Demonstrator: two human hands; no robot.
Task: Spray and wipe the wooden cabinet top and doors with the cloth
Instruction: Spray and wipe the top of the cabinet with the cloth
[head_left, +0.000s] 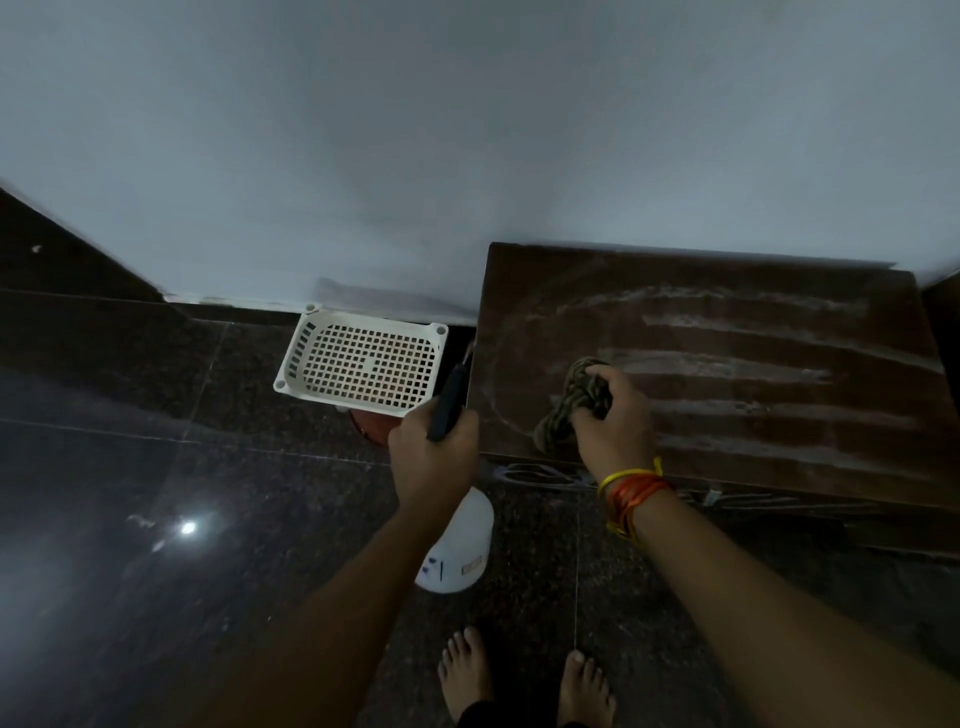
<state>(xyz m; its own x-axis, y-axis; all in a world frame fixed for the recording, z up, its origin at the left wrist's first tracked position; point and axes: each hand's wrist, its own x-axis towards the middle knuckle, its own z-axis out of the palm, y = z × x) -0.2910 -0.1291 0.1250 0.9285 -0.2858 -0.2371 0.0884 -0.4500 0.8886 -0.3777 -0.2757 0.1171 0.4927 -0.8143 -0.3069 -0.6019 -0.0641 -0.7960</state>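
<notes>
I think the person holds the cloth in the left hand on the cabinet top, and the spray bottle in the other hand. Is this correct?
Not quite: the sides are swapped. In the head view the right hand grips the cloth on the cabinet top, and the left hand holds the spray bottle, beside the cabinet and over the floor.

no readable text, spray bottle (460, 551) label marks too blurred

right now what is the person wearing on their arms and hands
Both forearms are bare, with no sleeves in view and no gloves. The right wrist carries a bundle of thread bands, yellow and orange-red, with loose yellow ends. The left hand and its wrist show nothing worn.
</notes>
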